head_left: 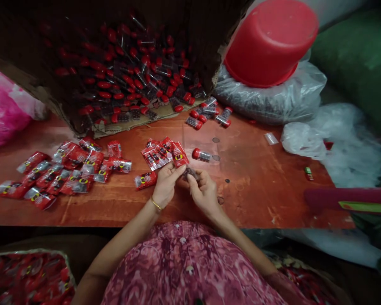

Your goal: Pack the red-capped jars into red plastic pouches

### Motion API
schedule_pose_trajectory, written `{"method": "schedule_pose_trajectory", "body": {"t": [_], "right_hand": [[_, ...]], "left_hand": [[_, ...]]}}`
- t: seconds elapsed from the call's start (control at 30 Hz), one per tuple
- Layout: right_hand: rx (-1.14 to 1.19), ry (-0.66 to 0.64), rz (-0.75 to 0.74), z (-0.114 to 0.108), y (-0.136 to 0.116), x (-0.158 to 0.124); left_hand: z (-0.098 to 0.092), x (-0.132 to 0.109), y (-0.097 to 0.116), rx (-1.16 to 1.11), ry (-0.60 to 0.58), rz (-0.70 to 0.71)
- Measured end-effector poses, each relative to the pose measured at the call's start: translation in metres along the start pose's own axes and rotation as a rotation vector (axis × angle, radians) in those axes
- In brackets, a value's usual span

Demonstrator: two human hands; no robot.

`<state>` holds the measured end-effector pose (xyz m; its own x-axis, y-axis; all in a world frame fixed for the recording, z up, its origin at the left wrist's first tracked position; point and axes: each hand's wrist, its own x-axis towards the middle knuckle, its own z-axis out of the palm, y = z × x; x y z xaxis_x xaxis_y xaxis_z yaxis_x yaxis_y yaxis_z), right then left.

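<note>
Head view.

- Left hand: fingers closed on a fanned stack of flat red printed plastic sleeves, which stand up from the hand toward the far side.
- Right hand: fingertips pressed together, pinching a small dark tube-like piece between the two hands, touching the lower edge of the stack. Its detail is too small to tell.
- Red-capped clear plastic tube: lies loose on the reddish wooden table, just beyond the right hand.
- One red wrapped packet: just left of the left hand.
- Spread of wrapped red packets: well to the left.
- Brown cardboard box: on its side at the far edge, holding many red-capped tubes, some spilled at its right.
- Red plastic basin: upturned on a clear plastic bag of dark pieces, far right.
- Woven basket: near left, filled with red packets.
</note>
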<state>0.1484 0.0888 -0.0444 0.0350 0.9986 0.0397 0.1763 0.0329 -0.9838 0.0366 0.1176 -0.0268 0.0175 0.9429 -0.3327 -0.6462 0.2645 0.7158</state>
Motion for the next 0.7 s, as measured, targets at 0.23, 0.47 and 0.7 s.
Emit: {"method": "schedule_pose_trajectory", "body": {"t": [0.23, 0.47, 0.7], "right_hand": [[0.235, -0.094, 0.166, 0.011, -0.008, 0.002], [0.299, 0.004, 0.196, 0.017, -0.012, 0.003], [0.204, -0.100, 0.112, 0.002, -0.004, 0.010]], "left_hand": [[-0.004, 0.004, -0.002, 0.050, -0.013, -0.061], [0.003, -0.011, -0.004, 0.087, -0.005, -0.078], [-0.010, -0.010, 0.000, -0.097, 0.042, -0.190]]}}
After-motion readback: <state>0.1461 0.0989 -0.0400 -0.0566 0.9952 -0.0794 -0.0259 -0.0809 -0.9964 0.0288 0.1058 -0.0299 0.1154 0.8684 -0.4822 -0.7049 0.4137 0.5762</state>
